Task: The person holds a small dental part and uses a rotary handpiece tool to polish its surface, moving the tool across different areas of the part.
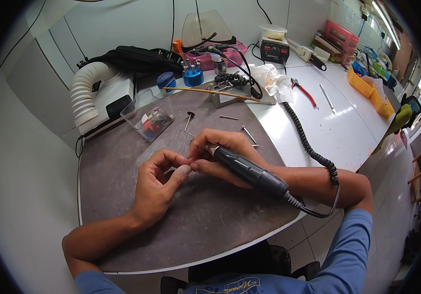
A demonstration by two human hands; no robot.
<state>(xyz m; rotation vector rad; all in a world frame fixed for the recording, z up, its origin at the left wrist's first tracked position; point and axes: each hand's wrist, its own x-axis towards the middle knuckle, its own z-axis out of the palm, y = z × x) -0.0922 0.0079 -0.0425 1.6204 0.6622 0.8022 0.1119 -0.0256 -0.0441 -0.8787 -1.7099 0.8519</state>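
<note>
My right hand (227, 149) is wrapped round a black rotary handpiece (249, 169), whose metal nose points to the upper left. From its back end a cord runs into a black coiled cable (303, 134) beside my right forearm. My left hand (159, 176) is closed, thumb and forefinger pinched together and meeting the right fingertips. Whatever lies in that pinch is too small to make out. Just beyond my hands, a dark-headed rotary bit (189, 121) and several metal bits, among them a short pin (229, 117) and a longer one (247, 132), lie on the grey mat (210, 215).
A clear plastic box (152, 120) of small parts stands at the mat's left, near a white ribbed hose (83, 93). Behind are a blue bit holder (192, 77), a wooden stick (210, 92) and a control box (274, 50). Red-handled pliers (304, 94) lie to the right.
</note>
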